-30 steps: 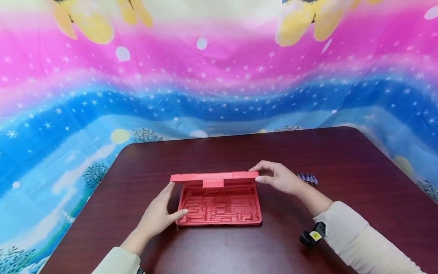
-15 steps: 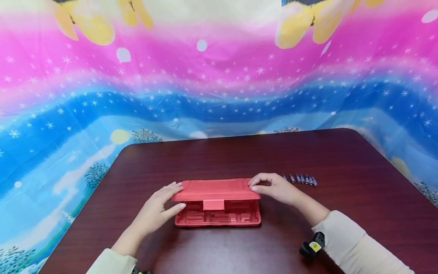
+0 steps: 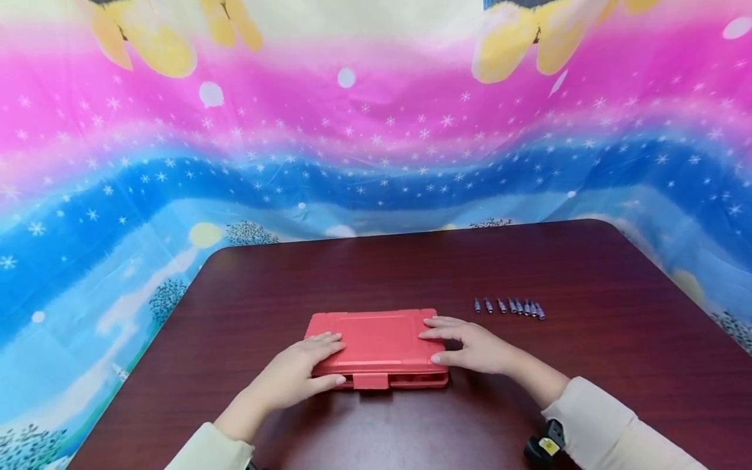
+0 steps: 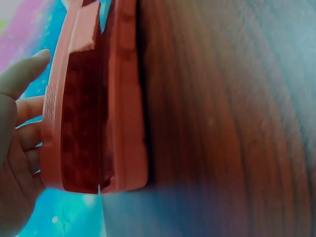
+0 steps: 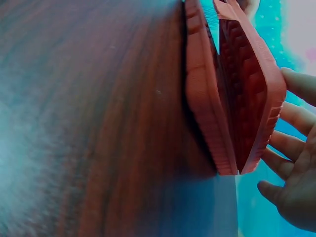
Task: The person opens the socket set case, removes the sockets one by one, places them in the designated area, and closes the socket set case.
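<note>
Head view: both flat hands, left [image 3: 299,372] and right [image 3: 472,349], press red case [image 3: 376,339] (lid slightly ajar).

The head camera looks forward and down over the table [image 3: 587,365]. Each wrist camera sits low and close at one end of the red case [image 3: 376,343], facing along it. All three views share that case.

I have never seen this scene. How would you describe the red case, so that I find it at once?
Start at the dark brown table before the bright pink and blue cloth. Near its front edge, in the middle, lies the red case, flat and rectangular, with the left hand and the right hand resting on its lid. It is the only large red thing; the small metal bits lie in a row to its right.
</note>
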Demonstrator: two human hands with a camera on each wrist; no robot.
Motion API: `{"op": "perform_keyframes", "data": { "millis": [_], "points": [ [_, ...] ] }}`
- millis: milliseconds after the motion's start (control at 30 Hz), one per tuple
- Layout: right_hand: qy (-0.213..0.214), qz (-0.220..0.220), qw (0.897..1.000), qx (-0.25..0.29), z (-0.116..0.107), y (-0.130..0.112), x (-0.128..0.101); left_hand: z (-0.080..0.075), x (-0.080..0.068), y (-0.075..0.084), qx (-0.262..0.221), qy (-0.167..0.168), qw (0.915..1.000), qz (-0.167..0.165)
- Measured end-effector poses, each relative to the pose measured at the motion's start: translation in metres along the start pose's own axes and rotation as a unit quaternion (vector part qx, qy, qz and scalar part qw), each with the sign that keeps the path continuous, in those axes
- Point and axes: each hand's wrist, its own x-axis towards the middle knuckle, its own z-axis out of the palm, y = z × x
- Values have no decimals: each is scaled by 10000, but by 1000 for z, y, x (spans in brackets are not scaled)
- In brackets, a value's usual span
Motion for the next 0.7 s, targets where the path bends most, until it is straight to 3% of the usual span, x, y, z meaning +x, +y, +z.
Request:
{"op": "perform_keyframes", "data": {
  "millis": [167, 300, 533, 700],
  "points": [
    [-135, 37, 9993, -346, 4, 0, -1, 8, 6, 3, 145, -280, 9995, 102],
    [-88, -223, 9973, -701, 9, 1, -2, 15, 8, 4, 173, -393, 9989, 183],
    [-110, -335, 9950, -939, 11, 2, -4, 26, 11, 2, 277, -266, 9989, 262],
    [-172, -322, 9934, -1086, 11, 1, -3, 38, 14, 4, 736, -96, 9964, 405]
  ]
}}
